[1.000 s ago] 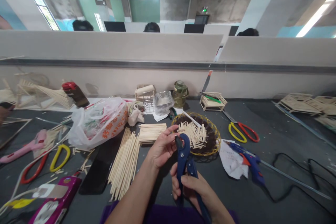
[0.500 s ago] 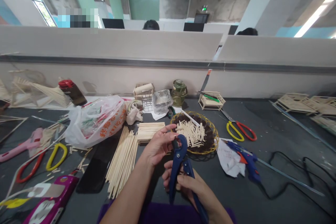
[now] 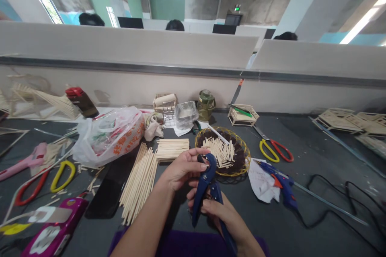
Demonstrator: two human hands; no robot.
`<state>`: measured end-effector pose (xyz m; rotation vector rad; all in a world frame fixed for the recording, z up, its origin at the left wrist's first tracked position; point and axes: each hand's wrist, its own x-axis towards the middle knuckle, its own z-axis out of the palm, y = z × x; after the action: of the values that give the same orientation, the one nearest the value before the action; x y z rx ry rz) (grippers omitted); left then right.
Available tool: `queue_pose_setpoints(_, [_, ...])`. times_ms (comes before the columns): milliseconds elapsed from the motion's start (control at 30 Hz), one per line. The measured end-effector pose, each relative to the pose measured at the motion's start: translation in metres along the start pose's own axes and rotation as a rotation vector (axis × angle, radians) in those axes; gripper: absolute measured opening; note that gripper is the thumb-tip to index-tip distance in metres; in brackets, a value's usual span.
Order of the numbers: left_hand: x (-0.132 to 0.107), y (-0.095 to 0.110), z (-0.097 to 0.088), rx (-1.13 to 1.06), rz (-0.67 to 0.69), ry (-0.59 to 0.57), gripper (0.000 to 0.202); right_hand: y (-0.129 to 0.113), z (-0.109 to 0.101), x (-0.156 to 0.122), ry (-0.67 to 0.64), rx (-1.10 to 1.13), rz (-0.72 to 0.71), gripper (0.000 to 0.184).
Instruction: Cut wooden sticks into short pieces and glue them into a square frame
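Orange characters [image 3: 129, 138] are showing on the crumpled plastic bag [image 3: 105, 128], too blurred for me to read. My right grip [image 3: 215, 209] is closing round the handles of the blue cutter [image 3: 199, 196], in front of the yellow-rimmed basket [image 3: 246, 148] of short wooden pieces [image 3: 221, 151]. My left grip [image 3: 183, 168] is bending at the cutter's head, its thumb now lying lower than half a second ago; whether it's pinching anything, I cannot tell.

Blue cutter [image 3: 200, 197] partly hides fingers of the right hand [image 3: 219, 212]. Pink glue gun [image 3: 29, 162] is cut off leftward. Partition [image 3: 150, 48] conceals three people [image 3: 175, 25] below the hair.
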<state>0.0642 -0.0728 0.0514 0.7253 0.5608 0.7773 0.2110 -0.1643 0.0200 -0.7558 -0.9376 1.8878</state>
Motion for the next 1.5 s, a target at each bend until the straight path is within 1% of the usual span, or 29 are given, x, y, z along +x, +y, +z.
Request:
queue_pose_setpoints(100, [-0.001,0.001,-0.003,0.002,-0.016,-0.004,0.047,0.001,0.0,0.0,-0.012,-0.013,0.0,0.045])
queue_pose_setpoints(233, [-0.001,0.0,-0.005,-0.038,-0.036,-0.014,0.04,0.002,0.001,-0.001,0.011,-0.058,0.0,0.045])
queue_pose_setpoints(400, [0.0,-0.002,-0.003,-0.064,-0.062,-0.036,0.042,0.005,0.0,-0.001,0.04,-0.09,-0.018,0.044])
queue_pose_setpoints(533, [-0.001,0.0,-0.001,-0.035,-0.044,-0.007,0.026,0.008,-0.002,-0.001,0.046,-0.108,-0.023,0.044])
queue_pose_setpoints(600, [-0.002,0.001,-0.001,-0.008,-0.027,0.005,0.023,0.007,-0.002,-0.001,0.049,-0.123,-0.033,0.044])
queue_pose_setpoints(767, [-0.002,0.002,0.0,0.05,0.006,0.024,0.024,0.004,0.0,-0.001,0.074,-0.143,-0.057,0.042])
queue_pose_setpoints(900, [-0.001,0.001,0.001,0.058,0.008,0.026,0.039,0.004,0.001,-0.002,0.08,-0.149,-0.063,0.04])
queue_pose_setpoints(967, [-0.001,0.001,0.002,0.062,0.007,0.021,0.042,0.003,0.001,-0.002,0.081,-0.164,-0.051,0.039])
queue_pose_setpoints(1100, [-0.002,0.001,0.003,0.067,0.006,0.021,0.042,0.004,-0.001,-0.003,0.077,-0.182,-0.051,0.038])
queue_pose_setpoints(1267, [-0.001,0.0,0.002,0.07,0.002,0.042,0.039,0.006,-0.002,-0.002,0.067,-0.146,-0.045,0.042])
queue_pose_setpoints(1500, [-0.002,0.002,0.001,0.117,0.036,0.029,0.035,-0.003,0.003,-0.003,0.056,-0.136,-0.035,0.041])
